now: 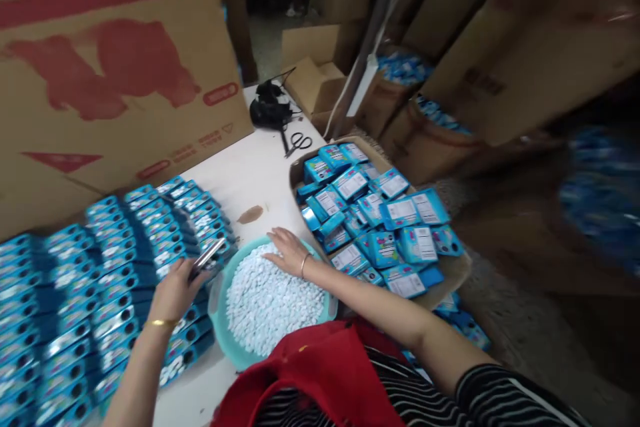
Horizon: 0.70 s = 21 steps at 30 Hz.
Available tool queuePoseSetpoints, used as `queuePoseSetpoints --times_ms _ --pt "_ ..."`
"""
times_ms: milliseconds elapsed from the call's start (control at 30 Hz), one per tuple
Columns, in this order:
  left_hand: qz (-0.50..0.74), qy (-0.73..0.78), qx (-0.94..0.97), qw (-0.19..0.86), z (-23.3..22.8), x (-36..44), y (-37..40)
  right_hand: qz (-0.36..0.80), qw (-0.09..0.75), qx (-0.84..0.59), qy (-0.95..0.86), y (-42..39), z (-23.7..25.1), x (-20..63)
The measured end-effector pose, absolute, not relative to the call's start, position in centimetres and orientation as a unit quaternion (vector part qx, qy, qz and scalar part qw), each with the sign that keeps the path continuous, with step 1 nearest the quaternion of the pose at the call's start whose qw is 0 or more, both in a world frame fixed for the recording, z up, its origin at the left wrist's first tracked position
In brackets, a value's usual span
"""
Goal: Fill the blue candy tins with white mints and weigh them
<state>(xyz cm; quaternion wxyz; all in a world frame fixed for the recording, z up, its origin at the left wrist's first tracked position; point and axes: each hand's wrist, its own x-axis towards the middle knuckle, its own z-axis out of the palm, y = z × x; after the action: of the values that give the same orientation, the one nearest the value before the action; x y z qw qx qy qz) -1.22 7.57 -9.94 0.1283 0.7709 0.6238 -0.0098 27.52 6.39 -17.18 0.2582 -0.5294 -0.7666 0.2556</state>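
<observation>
**Pellet basin and carton stock: status at the bench**

Pellets, small and white, fill a teal basin at the near edge of the white table. The right hand lies on the heap, fingers spread flat and gripping nothing visible. The left hand is closed around a thin silvery item, over the shingled blue cartons.

Risk: the basin sits near the table edge; a forearm nudge could probably spill pellets. The loose cartons heaped on a cardboard tray overhang and may slide.

Limits: carton print is illegible. The right background is blurred. Scissors lie beyond.
</observation>
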Motion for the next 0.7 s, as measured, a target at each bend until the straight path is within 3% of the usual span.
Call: queuePoseSetpoints --times_ms 100,200,267,400,500,567,700 --pt "0.018 0.607 0.778 0.160 -12.9 -1.4 9.3 0.212 0.352 -0.525 -0.746 7.1 -16.3 30.9" --pt "0.033 0.611 0.772 0.173 -15.0 -1.5 9.8 0.151 0.392 -0.588 -0.691 8.8 -15.3 37.1" --pt "0.047 0.627 0.761 0.159 -15.4 -1.5 9.5 0.102 0.368 -0.665 -0.642 10.5 -14.9 42.0" --pt "0.068 0.669 0.735 0.093 -14.0 -0.5 8.1 0.049 0.217 -0.804 -0.551 14.6 -15.0 49.4" --pt "0.084 0.659 0.736 0.130 -12.8 1.1 6.6 0.041 0.132 -0.830 -0.541 16.6 -15.9 50.3" --pt "0.098 0.644 0.740 0.168 -12.7 2.3 5.3 0.033 0.134 -0.835 -0.533 17.0 -16.8 49.3" --pt "0.119 0.609 0.754 0.216 -14.2 4.7 2.1 0.063 0.222 -0.791 -0.567 15.8 -18.0 47.5"
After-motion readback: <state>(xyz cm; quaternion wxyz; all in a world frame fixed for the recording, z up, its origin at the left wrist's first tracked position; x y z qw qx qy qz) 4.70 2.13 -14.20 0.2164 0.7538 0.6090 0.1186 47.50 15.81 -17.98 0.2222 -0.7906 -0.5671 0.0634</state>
